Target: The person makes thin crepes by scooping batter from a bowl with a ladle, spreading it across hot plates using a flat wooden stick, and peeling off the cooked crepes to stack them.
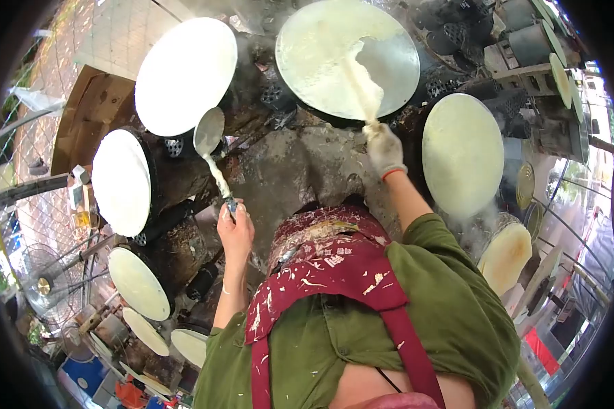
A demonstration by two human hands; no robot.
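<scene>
My bare left hand [236,230] is closed around the handle of a ladle [209,131]. Thick white batter coats the shaft, and the round bowl hangs by the lower edge of a white-covered griddle [186,77]. On my right hand [386,148] is a pale knit glove, its fingers closed at the near edge of the top griddle [397,75]. From them a long batter-coated spreader [361,85] reaches over the plate; its exact shape is hidden by batter. Pale batter covers the left and far part of that plate, while bare grey metal shows at right.
Steam rises by a pale-coated griddle [462,155] on my right. More round griddles curve around me, including a white one [121,183] and a browned one [505,258]. A cardboard box [95,123] and a fan [44,285] stand left. The floor [286,170] is stained.
</scene>
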